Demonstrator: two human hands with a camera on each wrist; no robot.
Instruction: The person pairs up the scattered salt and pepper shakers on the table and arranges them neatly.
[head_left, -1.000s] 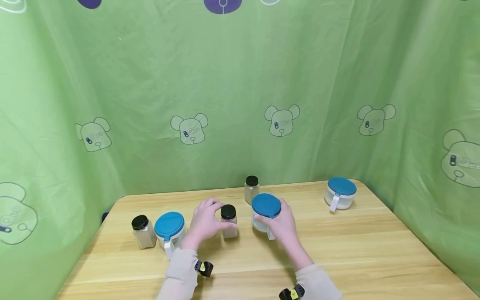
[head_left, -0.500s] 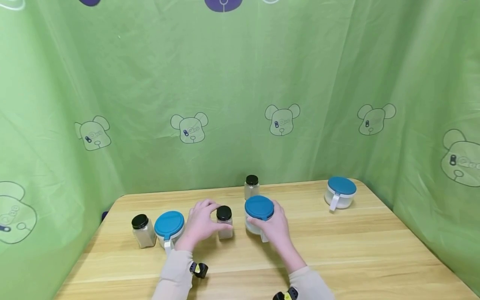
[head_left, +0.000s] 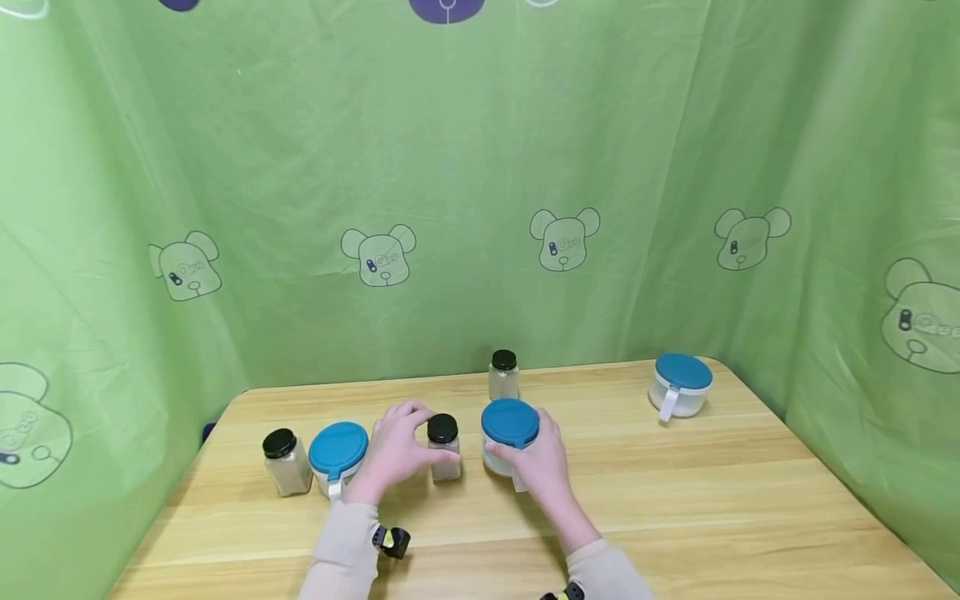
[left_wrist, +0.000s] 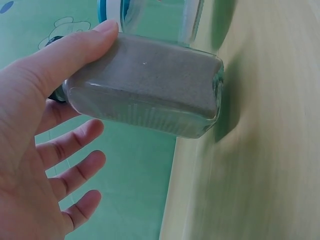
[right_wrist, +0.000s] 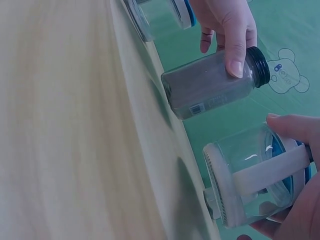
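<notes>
I have the left hand (head_left: 397, 446) pinching a black-capped glass jar (left_wrist: 150, 82) upright, and the right hand (head_left: 543, 462) gripping a blue-lidded glass canister (head_left: 510, 421) near it.

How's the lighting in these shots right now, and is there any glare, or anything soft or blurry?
Head view: bright, with soft shadows on the wooden table. Left wrist: dimmer, a dark shadow on the table beside the base of the jar, wood grain blurry. Right wrist: also dim, small white glints on the clear container, wood grain soft.
</notes>
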